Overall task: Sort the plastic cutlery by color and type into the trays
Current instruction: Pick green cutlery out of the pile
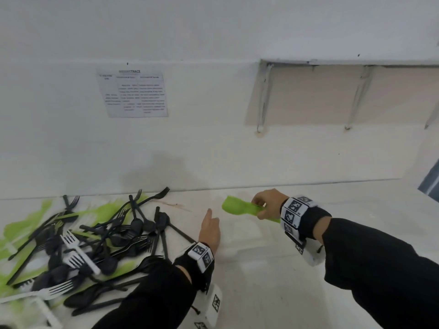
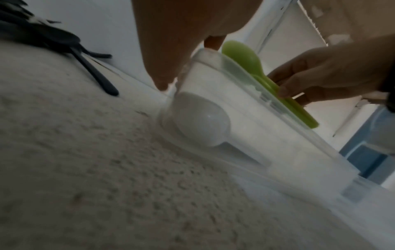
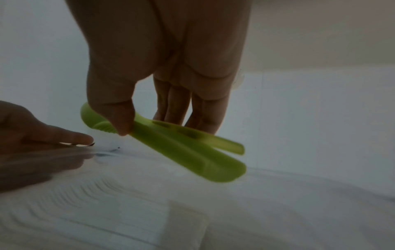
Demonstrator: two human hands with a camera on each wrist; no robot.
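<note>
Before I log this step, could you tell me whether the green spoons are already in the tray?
Not yet: the right hand pinches the green spoons in the air above the clear tray.

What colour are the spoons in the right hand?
Lime green spoons, clearest in the right wrist view.

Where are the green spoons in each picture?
Head: green spoons right of centre, held in the right hand.
Left wrist: upper right, beyond the clear tray.
Right wrist: centre, under the thumb.
Shared landmark: the left hand, beside the spoons in every view.
</note>
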